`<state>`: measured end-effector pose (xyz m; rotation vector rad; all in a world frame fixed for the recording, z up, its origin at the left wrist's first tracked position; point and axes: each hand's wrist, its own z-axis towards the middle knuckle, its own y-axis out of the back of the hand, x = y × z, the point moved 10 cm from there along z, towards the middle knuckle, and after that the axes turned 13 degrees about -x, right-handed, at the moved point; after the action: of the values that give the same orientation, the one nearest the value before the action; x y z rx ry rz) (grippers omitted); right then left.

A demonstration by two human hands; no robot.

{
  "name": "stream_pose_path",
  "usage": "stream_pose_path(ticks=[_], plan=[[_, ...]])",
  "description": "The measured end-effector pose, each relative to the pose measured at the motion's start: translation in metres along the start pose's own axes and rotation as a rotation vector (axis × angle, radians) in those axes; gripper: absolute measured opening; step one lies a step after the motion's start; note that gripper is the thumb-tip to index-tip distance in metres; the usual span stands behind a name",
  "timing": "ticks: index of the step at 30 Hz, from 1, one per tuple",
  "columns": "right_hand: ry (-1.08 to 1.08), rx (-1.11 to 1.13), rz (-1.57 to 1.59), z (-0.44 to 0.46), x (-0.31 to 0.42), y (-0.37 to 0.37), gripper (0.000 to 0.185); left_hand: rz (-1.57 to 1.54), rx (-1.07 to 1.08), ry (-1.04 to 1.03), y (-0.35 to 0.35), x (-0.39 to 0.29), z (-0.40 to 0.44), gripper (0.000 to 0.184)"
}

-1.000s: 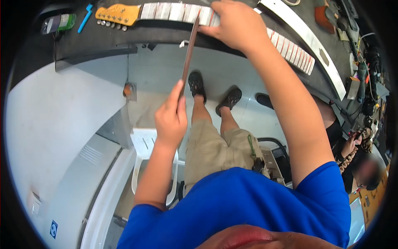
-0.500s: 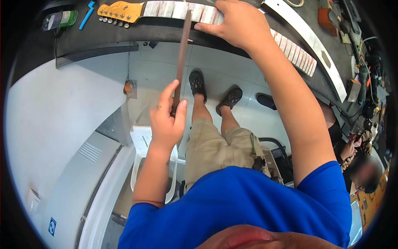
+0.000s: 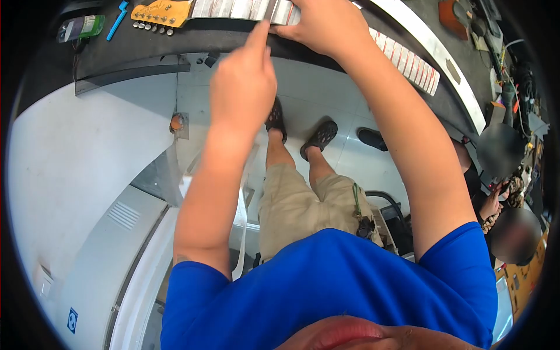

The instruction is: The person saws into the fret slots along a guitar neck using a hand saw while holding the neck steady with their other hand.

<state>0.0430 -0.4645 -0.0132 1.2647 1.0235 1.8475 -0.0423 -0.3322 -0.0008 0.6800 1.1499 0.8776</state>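
A guitar neck (image 3: 402,57) lies across the dark bench, its fretboard covered in pale tape strips with red lines. Its yellow headstock (image 3: 160,13) with tuning pegs points left. My left hand (image 3: 242,84) is closed round a brown file-like stick (image 3: 270,10), mostly hidden behind the fingers, whose far part lies over the fretboard. On the neck just to the right rests my right hand (image 3: 321,26), with thumb at the near edge and fingers over the far side, pressing or gripping it.
A long pale metal strip (image 3: 434,49) curves behind the neck on the dark bench (image 3: 125,55). A blue tool (image 3: 117,22) and a green-labelled bottle (image 3: 81,28) are at the left. Cables and tools crowd the right side, where other people sit. A white chair (image 3: 240,233) stands below.
My left hand has moved up toward the neck, carrying the stick farther across the fretboard. My right hand stays on the neck, which appears slightly shifted left and up in view.
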Motion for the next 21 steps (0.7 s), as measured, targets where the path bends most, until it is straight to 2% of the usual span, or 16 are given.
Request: stream_pose_path(ticks=[2, 5, 8, 12, 14, 15, 16, 17, 19, 20, 21], plan=[[-0.010, 0.024, 0.009, -0.005, 0.000, -0.001, 0.044, 0.007, 0.011, 0.022, 0.000, -0.002, -0.004, 0.051], [-0.005, -0.045, 0.008, -0.003, -0.005, 0.001, 0.047, -0.077, -0.022, 0.150, 0.023, 0.011, -0.085, 0.046], [-0.012, -0.025, 0.029, -0.005, -0.003, 0.006, 0.050, -0.110, -0.070, 0.177, 0.031, 0.012, -0.131, 0.043], [-0.058, 0.086, 0.030, -0.004, 0.000, 0.007, 0.056, -0.030, -0.028, 0.088, 0.014, 0.003, -0.009, 0.039], [-0.083, -0.011, 0.139, -0.004, -0.003, 0.008, 0.057, -0.108, -0.014, 0.085, 0.008, 0.006, 0.013, 0.037], [-0.087, 0.011, 0.102, -0.012, -0.012, -0.010, 0.060, -0.026, 0.101, 0.205, 0.007, 0.004, -0.002, 0.038], [-0.079, 0.024, 0.062, -0.010, -0.021, -0.023, 0.064, -0.120, 0.012, 0.139, 0.014, 0.003, -0.028, 0.047], [-0.129, 0.160, 0.050, -0.011, -0.021, -0.019, 0.064, -0.120, -0.073, 0.018, 0.021, 0.000, -0.059, 0.050], [-0.065, 0.085, -0.004, -0.012, -0.017, -0.012, 0.064, -0.060, -0.054, 0.117, 0.024, 0.025, -0.133, 0.047], [-0.054, 0.065, 0.010, -0.012, -0.019, -0.010, 0.064, -0.025, -0.023, 0.196, 0.020, 0.040, -0.152, 0.046], [-0.064, 0.073, 0.010, -0.014, -0.020, -0.011, 0.064, -0.066, -0.021, 0.184, 0.017, 0.033, -0.140, 0.045]])
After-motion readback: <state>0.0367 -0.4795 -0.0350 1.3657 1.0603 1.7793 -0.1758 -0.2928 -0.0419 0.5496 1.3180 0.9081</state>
